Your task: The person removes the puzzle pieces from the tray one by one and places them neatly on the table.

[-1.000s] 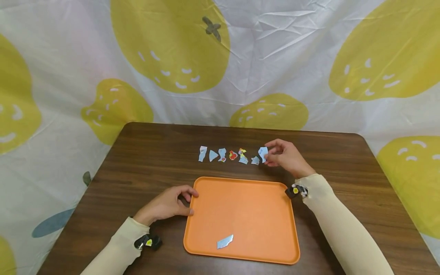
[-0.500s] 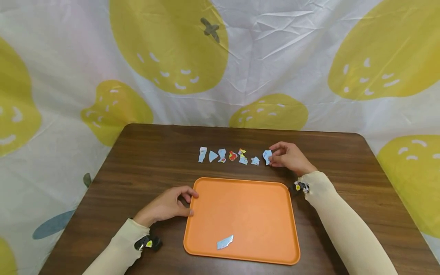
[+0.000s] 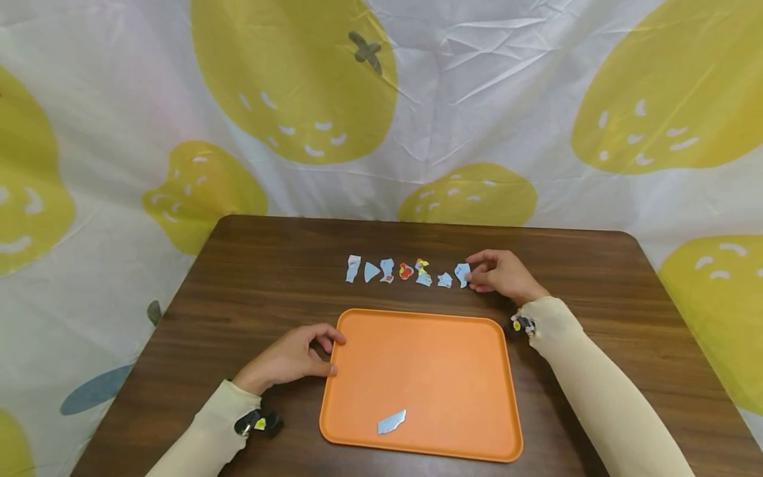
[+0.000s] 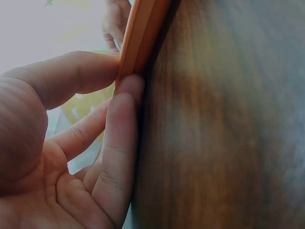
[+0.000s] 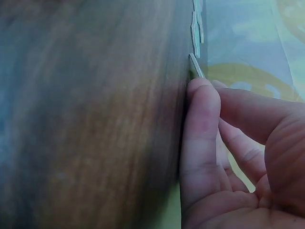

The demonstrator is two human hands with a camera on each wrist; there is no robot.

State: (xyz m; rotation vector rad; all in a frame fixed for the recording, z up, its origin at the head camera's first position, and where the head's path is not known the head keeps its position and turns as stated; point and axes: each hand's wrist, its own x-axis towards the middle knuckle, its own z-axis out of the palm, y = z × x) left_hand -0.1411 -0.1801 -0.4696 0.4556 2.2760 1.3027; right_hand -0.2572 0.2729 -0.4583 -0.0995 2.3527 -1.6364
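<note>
In the head view my left hand (image 3: 289,358) is at the left edge of an orange tray (image 3: 417,371). The left wrist view shows its thumb and fingers pinching the tray's rim (image 4: 143,38). A thin, irregular light-blue puzzle piece (image 3: 391,422) lies near the tray's front. Beyond the tray my right hand (image 3: 503,275) pinches another pale-blue puzzle piece (image 3: 461,273) at the right end of a row. That piece (image 5: 196,65) sits tilted at the fingertips in the right wrist view, with one edge close to the tabletop.
Several flat pieces form the row on the dark wooden table (image 3: 268,285), among them a triangular piece (image 3: 371,271), a red one (image 3: 406,271) and a small blue one (image 3: 444,280). A fruit-print cloth (image 3: 429,119) hangs behind the table's far edge.
My right hand has shifted slightly right and toward me with the pale-blue puzzle piece, which looks lower now. My left hand stays at the tray's rim.
</note>
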